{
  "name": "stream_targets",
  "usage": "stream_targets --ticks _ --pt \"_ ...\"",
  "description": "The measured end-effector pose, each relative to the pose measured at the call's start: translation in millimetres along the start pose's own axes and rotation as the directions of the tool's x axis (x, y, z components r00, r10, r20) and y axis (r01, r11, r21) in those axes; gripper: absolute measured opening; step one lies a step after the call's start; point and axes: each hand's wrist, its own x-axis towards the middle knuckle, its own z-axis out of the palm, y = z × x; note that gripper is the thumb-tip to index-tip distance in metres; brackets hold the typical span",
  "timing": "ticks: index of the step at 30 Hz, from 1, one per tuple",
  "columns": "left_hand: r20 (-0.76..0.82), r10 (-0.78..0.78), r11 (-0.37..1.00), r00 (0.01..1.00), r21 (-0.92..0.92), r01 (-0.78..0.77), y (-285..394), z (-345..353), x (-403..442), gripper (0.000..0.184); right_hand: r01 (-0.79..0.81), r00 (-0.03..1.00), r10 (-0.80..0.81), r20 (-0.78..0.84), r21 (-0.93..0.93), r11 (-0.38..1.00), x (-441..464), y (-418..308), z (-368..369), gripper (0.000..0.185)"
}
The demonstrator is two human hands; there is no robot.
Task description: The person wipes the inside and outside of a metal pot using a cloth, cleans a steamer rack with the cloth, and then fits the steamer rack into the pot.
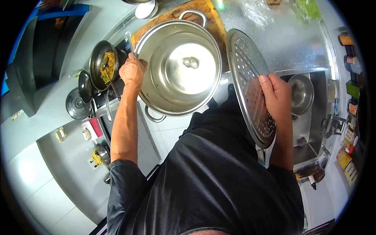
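A large steel pot (pixel 156 84) with two loop handles stands open at the upper middle, over the edge of a wooden board (pixel 217 19). A small patch of liquid or residue shows on its bright bottom. My left hand (pixel 132 70) is closed at the pot's left rim; what its fingers grip there is partly hidden. My right hand (pixel 276 94) holds a round perforated steel steamer plate (pixel 250 88) by its right side, tilted nearly on edge, to the right of the pot and apart from it.
Left of the pot are a wok (pixel 96 62) with yellow-green food, a smaller black pan (pixel 85 86) and a lid (pixel 78 103). A sink (pixel 313 135) holding a metal bowl (pixel 300 94) lies right. Plastic bags (pixel 256 11) lie at the back; bottles (pixel 352 64) line the right edge.
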Motion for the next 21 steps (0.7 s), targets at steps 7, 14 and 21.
stream_targets --ticks 7,14,21 --pt "-0.011 -0.127 0.988 0.992 0.082 0.127 17.9 3.6 3.5 0.036 0.008 1.0 -0.008 0.003 0.002 1.0 -5.1 8.1 -3.0 0.033" --pt "0.029 -0.131 0.99 0.991 0.056 0.129 16.3 2.0 4.3 0.04 0.014 1.0 -0.014 0.02 -0.023 1.0 -0.4 20.5 -1.1 0.035" --pt "0.083 0.021 1.0 0.996 0.018 -0.023 -6.3 -18.2 4.7 0.033 -0.061 0.998 0.062 -0.009 0.039 0.997 3.4 32.5 -1.4 0.036"
